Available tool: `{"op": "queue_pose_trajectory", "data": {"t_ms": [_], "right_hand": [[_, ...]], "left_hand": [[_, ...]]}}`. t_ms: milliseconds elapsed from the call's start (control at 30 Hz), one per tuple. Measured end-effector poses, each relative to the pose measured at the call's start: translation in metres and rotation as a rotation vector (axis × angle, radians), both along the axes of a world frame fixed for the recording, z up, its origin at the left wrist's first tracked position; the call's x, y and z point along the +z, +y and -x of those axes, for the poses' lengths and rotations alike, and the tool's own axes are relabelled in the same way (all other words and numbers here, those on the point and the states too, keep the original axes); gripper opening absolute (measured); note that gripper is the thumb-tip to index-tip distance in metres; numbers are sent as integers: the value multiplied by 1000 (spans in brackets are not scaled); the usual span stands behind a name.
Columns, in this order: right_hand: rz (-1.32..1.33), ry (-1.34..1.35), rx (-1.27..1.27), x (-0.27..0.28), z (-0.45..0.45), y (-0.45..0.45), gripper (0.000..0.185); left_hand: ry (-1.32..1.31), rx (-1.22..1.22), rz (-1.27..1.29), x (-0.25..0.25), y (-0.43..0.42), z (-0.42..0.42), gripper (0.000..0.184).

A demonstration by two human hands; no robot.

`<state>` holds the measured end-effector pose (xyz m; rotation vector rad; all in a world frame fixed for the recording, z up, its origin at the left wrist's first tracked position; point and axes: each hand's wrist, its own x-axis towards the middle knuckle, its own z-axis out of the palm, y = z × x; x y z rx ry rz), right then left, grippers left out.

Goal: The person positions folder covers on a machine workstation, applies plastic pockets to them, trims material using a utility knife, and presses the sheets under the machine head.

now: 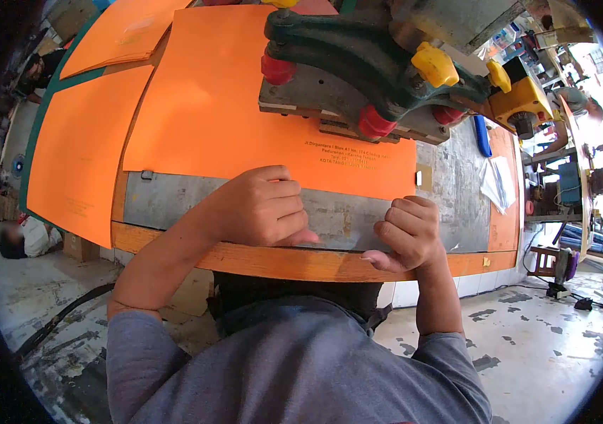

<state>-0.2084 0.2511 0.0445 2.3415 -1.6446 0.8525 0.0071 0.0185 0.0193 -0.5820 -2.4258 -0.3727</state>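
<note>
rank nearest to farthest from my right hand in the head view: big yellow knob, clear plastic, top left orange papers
1. Clear plastic: right of your right hand
2. Big yellow knob: ahead, on the green machine
3. Top left orange papers: ahead, far to the left

- pale floor (524,353), dark worn patches, near right
- thick black cable (61,317) on floor, near left
- brown cardboard box (81,249), far left
- stacked flat blue bundles (589,242), far right
- bright white light, far right
</note>
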Motion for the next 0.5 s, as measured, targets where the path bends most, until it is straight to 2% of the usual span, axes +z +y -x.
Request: {"op": "queue_pose_trajectory", "data": {"t_ms": [500], "right_hand": [[-17,19,-8,-1,0,-1,52]], "left_hand": [[-32,-2,26,3,-1,-5,36]]}}
